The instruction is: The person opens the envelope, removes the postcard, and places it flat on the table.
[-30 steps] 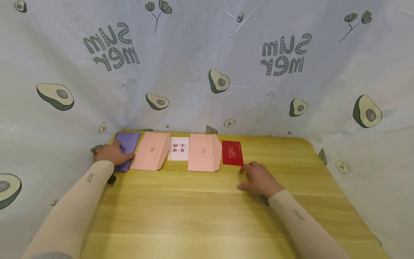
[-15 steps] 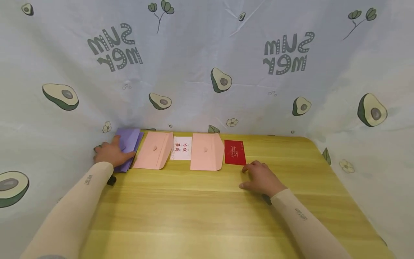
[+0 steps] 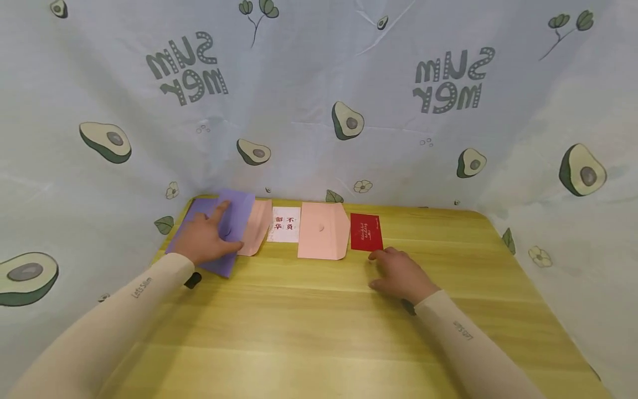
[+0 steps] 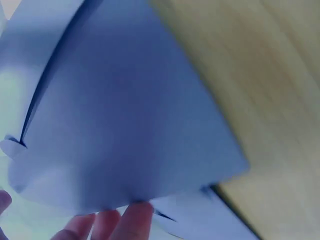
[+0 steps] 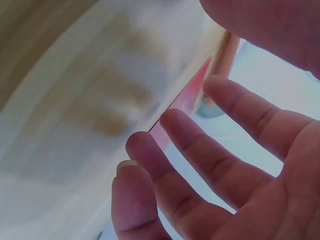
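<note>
My left hand (image 3: 203, 241) grips a purple envelope (image 3: 236, 208) across its width, thumb along the right side. The envelope is tilted over the table and overlaps the left pink envelope (image 3: 260, 227). Under and left of it lies another purple envelope (image 3: 201, 206). In the left wrist view the held envelope (image 4: 125, 110) fills the middle, with fingertips (image 4: 137, 215) at its edge. My right hand (image 3: 401, 275) rests loosely bent by the near edge of a red card (image 3: 366, 233), holding nothing. The right wrist view shows its spread fingers (image 5: 190, 135) in front of the red card (image 5: 190, 95).
Between the two pink envelopes lies a white card (image 3: 284, 224) with red characters. The right pink envelope (image 3: 321, 230) has its flap toward the red card. A light curtain (image 3: 299, 72) printed with avocados hangs behind and beside the wooden table (image 3: 319, 332).
My left hand has picked the upper purple envelope off the other one and carried it right, over the left pink envelope. The right hand has stayed near the red card. The view has shifted slightly.
</note>
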Motion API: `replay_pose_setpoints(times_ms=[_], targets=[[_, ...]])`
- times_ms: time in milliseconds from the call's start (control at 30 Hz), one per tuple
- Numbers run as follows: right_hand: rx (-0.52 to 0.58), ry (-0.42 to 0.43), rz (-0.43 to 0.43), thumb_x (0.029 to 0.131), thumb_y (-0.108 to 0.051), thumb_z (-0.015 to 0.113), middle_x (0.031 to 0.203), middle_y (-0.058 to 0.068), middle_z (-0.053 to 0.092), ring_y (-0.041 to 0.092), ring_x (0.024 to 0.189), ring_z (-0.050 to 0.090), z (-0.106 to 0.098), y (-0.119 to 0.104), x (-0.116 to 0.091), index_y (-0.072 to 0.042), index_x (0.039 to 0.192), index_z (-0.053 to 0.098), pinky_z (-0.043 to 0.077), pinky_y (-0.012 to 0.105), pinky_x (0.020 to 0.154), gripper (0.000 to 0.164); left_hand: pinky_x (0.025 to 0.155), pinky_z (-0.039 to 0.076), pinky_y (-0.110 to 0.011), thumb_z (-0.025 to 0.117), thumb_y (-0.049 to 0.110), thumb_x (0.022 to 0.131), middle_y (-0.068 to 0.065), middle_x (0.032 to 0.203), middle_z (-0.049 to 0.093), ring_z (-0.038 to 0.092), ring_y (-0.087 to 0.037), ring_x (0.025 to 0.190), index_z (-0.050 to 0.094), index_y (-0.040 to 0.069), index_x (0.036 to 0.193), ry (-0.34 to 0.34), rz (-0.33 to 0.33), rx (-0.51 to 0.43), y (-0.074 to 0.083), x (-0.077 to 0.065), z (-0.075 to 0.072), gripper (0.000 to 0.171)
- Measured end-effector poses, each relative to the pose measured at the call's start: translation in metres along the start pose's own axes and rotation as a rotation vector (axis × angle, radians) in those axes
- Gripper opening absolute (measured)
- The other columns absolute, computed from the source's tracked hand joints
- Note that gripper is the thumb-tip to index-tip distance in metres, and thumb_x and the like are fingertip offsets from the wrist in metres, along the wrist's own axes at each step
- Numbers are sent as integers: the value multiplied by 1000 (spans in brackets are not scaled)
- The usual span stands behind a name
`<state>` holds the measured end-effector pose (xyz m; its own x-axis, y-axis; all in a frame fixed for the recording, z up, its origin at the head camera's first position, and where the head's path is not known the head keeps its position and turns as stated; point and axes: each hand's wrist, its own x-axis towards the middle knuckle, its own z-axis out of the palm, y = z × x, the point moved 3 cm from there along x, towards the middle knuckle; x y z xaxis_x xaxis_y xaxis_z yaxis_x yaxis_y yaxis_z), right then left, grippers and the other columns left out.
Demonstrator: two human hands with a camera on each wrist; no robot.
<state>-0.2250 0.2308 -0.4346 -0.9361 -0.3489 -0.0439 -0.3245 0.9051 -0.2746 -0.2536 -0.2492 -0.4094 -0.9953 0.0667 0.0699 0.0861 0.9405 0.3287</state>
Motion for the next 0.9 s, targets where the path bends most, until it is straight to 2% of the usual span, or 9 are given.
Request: replay_pose_setpoints(times_ms=[133, 300, 433, 567, 767, 900], targets=[[-2, 30, -30, 82, -36, 89, 128, 13, 65, 35, 110, 64, 1, -16, -2, -9, 137, 64, 53, 55, 97, 66, 67, 53, -50, 77, 73, 77, -31, 116, 51, 61, -36, 80, 8, 34, 171, -35, 58, -7, 40, -9, 3, 123], [78, 97, -65, 90, -43, 82, 133, 12, 66, 32, 117, 65, 0, -44, -5, -9, 145, 58, 53, 54, 99, 69, 66, 53, -42, 79, 74, 76, -27, 115, 52, 59, -29, 73, 11, 33, 171, -76, 144, -13, 79, -26, 9, 124], [191, 163, -123, 93, -44, 80, 127, 8, 70, 26, 108, 69, 0, -72, -8, -11, 149, 53, 57, 48, 91, 71, 66, 52, -41, 79, 74, 75, -25, 113, 53, 58, -28, 72, 16, 31, 171, -107, 187, -4, 101, -40, 16, 123], [257, 230, -204, 95, -43, 78, 122, 8, 71, 28, 101, 70, -1, -94, -9, -11, 155, 44, 58, 44, 87, 76, 62, 51, -39, 78, 74, 74, -22, 108, 55, 58, -29, 74, 16, 29, 171, -111, 219, 4, 124, -53, 25, 124], [311, 322, -239, 96, -43, 77, 118, 2, 71, 24, 95, 71, -5, -107, -10, -9, 157, 38, 57, 38, 85, 80, 62, 52, -36, 78, 75, 73, -19, 96, 55, 56, -24, 67, 7, 21, 172, -61, 269, -9, 149, -66, 37, 133], [337, 352, -230, 95, -41, 78, 115, -1, 72, 20, 93, 69, -7, -112, -10, -7, 159, 35, 57, 36, 83, 83, 57, 48, -33, 75, 72, 77, -16, 91, 54, 53, -21, 63, 7, 20, 172, -58, 275, 0, 160, -73, 44, 128]])
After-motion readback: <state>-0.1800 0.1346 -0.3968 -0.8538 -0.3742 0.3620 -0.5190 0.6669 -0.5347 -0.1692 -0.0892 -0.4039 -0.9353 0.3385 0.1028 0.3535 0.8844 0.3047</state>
